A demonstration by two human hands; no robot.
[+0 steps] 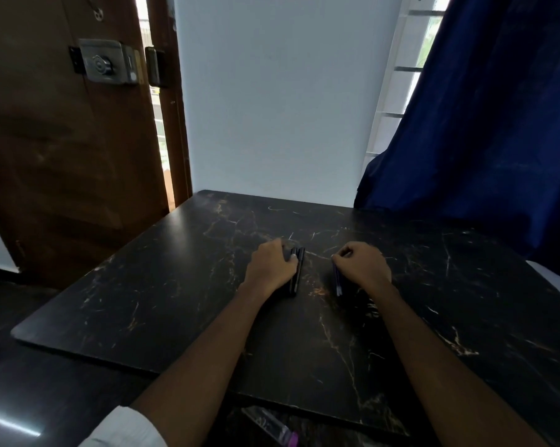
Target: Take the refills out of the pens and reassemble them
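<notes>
Head view, left hand (pixel 270 266) gripping dark pens (pixel 299 269), right hand (pixel 362 266) gripping blue refills (pixel 337 280), marble table (pixel 175 285).

We look across a black marble-patterned table (pixel 149 285), veined in gold and white, set against a white wall (pixel 272 91). To the left stands a brown wooden door (pixel 62 156) with a metal lock (pixel 104 61); it is ajar, and daylight shows through the gap (pixel 160 124) beside its frame. To the right, a deep blue curtain (pixel 481 124) hangs over part of a barred window (pixel 397 91), its lower folds reaching the table's far right corner. We see bright daylight at the window, while the room itself is dim. Below the table's near left edge, a dark glossy surface (pixel 30 398) catches a streak of glare.
</notes>
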